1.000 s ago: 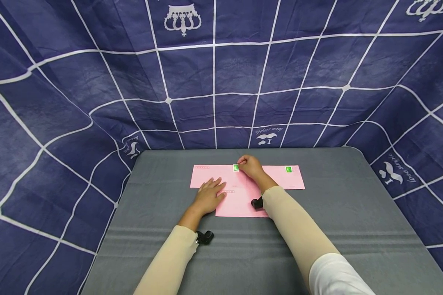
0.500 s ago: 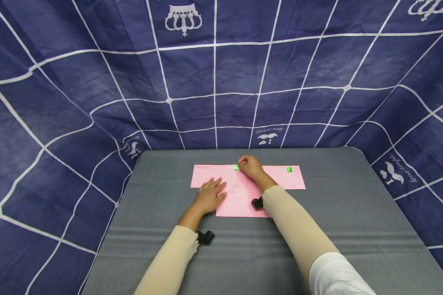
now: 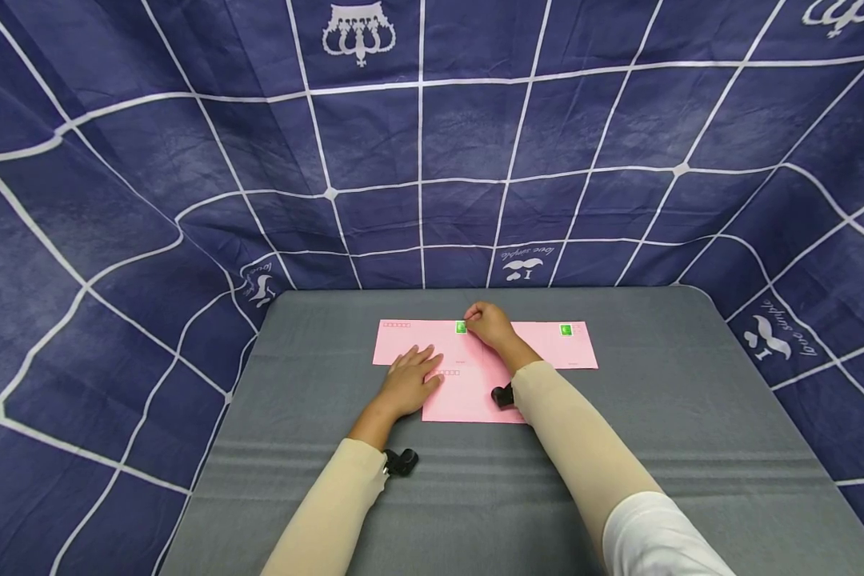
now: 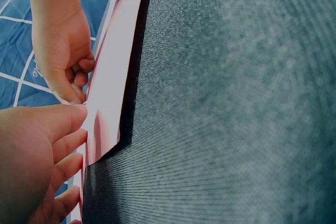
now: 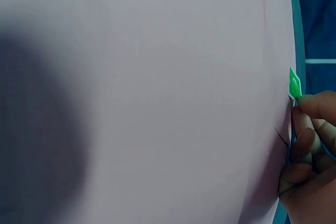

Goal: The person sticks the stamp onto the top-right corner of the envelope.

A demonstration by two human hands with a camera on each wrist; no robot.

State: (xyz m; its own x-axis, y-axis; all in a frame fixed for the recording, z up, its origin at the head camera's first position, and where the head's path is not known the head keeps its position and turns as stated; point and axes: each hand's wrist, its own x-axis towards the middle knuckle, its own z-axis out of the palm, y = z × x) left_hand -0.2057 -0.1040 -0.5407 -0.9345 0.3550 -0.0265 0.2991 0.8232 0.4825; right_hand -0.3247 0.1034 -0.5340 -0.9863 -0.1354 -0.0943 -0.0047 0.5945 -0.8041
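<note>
Three pink envelopes lie flat on the grey table: one at the upper left (image 3: 421, 336), one at the right (image 3: 547, 352), and one nearer the front (image 3: 461, 400). My right hand (image 3: 491, 326) pinches a corner of a small green postage stamp (image 5: 295, 83) between thumb and forefinger, at the top right of the upper left envelope. Another green stamp (image 3: 566, 330) sits in the right envelope's upper corner. With fingers spread, my left hand (image 3: 409, 386) rests on the upper left and front envelopes. My right forearm hides part of the envelopes.
Grey cloth covers the table (image 3: 295, 384). Behind it and at both sides hangs a dark blue curtain (image 3: 461, 144) with white lines. Each wrist carries a black camera, such as the one on the left wrist (image 3: 402, 462).
Both hands and the stamp stay in place on the envelopes. Only the head view shifts very slightly.
</note>
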